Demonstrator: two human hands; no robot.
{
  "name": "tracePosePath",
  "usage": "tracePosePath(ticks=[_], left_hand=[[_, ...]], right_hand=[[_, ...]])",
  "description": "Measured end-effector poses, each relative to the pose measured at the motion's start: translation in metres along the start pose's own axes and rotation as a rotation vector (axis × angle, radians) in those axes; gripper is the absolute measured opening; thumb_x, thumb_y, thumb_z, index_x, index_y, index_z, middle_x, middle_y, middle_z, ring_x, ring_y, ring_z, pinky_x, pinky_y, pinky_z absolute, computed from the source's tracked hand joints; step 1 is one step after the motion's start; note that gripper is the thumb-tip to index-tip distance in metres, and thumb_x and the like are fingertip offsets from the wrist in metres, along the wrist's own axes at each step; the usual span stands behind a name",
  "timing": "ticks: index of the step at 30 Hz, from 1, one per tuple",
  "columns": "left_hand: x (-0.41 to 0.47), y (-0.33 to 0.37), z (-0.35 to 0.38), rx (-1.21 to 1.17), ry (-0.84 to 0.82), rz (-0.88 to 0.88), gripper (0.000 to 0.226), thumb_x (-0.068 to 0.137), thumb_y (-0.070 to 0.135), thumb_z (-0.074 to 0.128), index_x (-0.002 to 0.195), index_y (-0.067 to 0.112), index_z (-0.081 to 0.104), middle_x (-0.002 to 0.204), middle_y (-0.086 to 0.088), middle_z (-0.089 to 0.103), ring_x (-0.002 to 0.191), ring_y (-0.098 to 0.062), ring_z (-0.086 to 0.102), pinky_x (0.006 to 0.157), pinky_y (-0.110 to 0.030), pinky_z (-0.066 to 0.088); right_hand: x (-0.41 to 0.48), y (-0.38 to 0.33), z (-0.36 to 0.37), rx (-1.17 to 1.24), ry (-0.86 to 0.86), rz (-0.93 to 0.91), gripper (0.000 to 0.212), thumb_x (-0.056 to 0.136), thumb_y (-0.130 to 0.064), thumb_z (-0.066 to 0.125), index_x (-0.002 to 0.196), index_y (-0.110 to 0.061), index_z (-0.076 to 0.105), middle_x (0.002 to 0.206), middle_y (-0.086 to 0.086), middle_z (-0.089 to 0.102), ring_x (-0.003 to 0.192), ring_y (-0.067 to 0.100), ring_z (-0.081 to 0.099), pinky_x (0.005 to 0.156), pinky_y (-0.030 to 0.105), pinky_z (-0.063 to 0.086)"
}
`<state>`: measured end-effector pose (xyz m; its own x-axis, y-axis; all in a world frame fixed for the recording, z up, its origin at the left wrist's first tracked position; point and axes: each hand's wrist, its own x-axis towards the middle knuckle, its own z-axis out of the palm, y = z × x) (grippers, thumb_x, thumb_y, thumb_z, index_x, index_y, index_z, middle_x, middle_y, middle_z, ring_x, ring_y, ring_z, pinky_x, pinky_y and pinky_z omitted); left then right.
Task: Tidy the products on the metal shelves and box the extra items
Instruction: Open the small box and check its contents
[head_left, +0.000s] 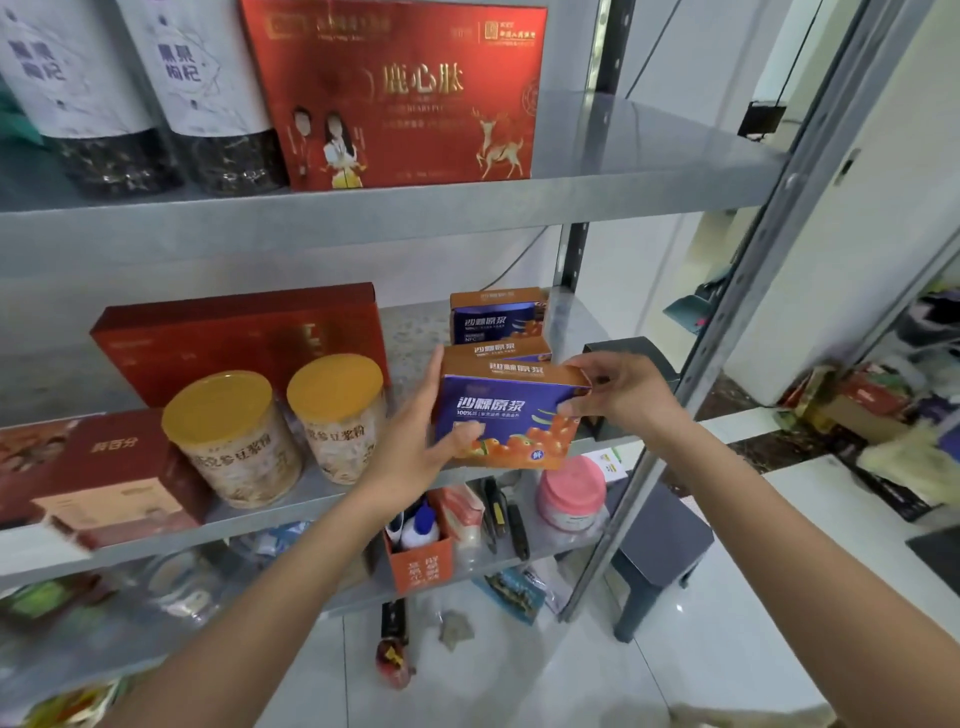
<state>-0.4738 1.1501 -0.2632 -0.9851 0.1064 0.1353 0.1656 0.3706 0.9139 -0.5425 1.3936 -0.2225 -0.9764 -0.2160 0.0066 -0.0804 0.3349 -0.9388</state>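
Observation:
A purple and orange juice box (511, 415) stands at the front of the middle metal shelf (322, 499). My left hand (415, 441) holds its left side, thumb across the front face. My right hand (623, 389) pinches its top right corner. Two more boxes of the same kind stand behind it, one close (498, 351) and one at the back (496, 317). Left of them stand two yellow-lidded jars (228, 436) (337, 415) and a flat red gift box (239, 338).
The top shelf holds two dark jars with white labels (78, 93) and a large red box (405, 93). A dark red box (104, 478) sits at the shelf's left. Below are an orange bin (421, 566), a pink-lidded jar (571, 493) and a grey stool (660, 551).

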Motion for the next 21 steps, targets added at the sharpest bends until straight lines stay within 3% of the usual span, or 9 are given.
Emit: tracePosePath(ticks=[4,8,11,13,15,16,21], left_hand=[[-0.002,0.007,0.009,-0.274,0.154,-0.003,0.062,0.093,0.043,0.048,0.148,0.044,0.020,0.132,0.011,0.055,0.110,-0.004,0.064,0.085,-0.033,0.058],[-0.001,0.014,0.009,-0.298,0.322,-0.113,0.044,0.102,0.038,0.042,0.143,0.022,0.043,0.119,0.000,0.066,0.088,0.003,0.068,0.065,-0.011,0.050],[-0.001,0.017,0.009,-0.304,0.338,-0.242,0.039,0.101,0.047,0.039,0.131,0.027,0.052,0.105,0.004,0.072,0.078,-0.002,0.070,0.060,-0.015,0.051],[0.001,0.017,0.010,-0.348,0.359,-0.338,0.033,0.100,0.051,0.038,0.121,0.030,0.054,0.092,0.009,0.070,0.068,0.000,0.069,0.052,-0.014,0.050],[0.003,0.016,0.013,-0.391,0.363,-0.420,0.035,0.100,0.054,0.037,0.118,0.030,0.054,0.095,0.007,0.070,0.080,-0.007,0.070,0.062,-0.021,0.053],[0.004,0.016,0.014,-0.394,0.350,-0.451,0.036,0.099,0.055,0.036,0.118,0.030,0.055,0.097,0.006,0.070,0.088,-0.013,0.069,0.068,-0.026,0.052],[0.003,0.018,0.014,-0.298,0.242,-0.484,0.038,0.099,0.055,0.036,0.122,0.028,0.052,0.103,0.005,0.069,0.093,-0.015,0.067,0.070,-0.027,0.049]], right_hand=[[-0.013,-0.005,0.001,0.206,-0.036,0.054,0.034,0.071,0.003,0.080,0.097,-0.016,0.069,0.075,-0.012,0.074,0.067,0.001,0.069,0.058,0.013,0.051],[-0.023,-0.004,0.014,0.302,-0.021,0.121,0.037,0.077,-0.022,0.076,0.110,-0.006,0.069,0.089,0.000,0.075,0.078,0.015,0.071,0.073,0.025,0.056],[-0.033,-0.002,0.026,0.405,0.003,0.138,0.042,0.089,-0.032,0.063,0.124,-0.009,0.061,0.095,-0.001,0.075,0.077,0.014,0.070,0.069,0.029,0.057],[-0.042,0.002,0.032,0.581,-0.097,0.178,0.060,0.087,-0.036,0.064,0.141,-0.018,0.045,0.119,0.005,0.069,0.095,0.021,0.070,0.070,0.033,0.058],[-0.050,0.005,0.040,0.671,-0.191,0.226,0.077,0.081,-0.034,0.073,0.146,-0.023,0.033,0.128,0.008,0.065,0.106,0.027,0.067,0.074,0.037,0.058],[-0.054,0.005,0.044,0.687,-0.205,0.241,0.076,0.079,-0.032,0.074,0.144,-0.021,0.036,0.125,0.008,0.066,0.103,0.026,0.069,0.073,0.036,0.058],[-0.066,-0.002,0.059,0.773,-0.024,0.201,0.061,0.076,-0.015,0.077,0.130,-0.010,0.050,0.108,0.010,0.073,0.088,0.022,0.072,0.067,0.030,0.058]])
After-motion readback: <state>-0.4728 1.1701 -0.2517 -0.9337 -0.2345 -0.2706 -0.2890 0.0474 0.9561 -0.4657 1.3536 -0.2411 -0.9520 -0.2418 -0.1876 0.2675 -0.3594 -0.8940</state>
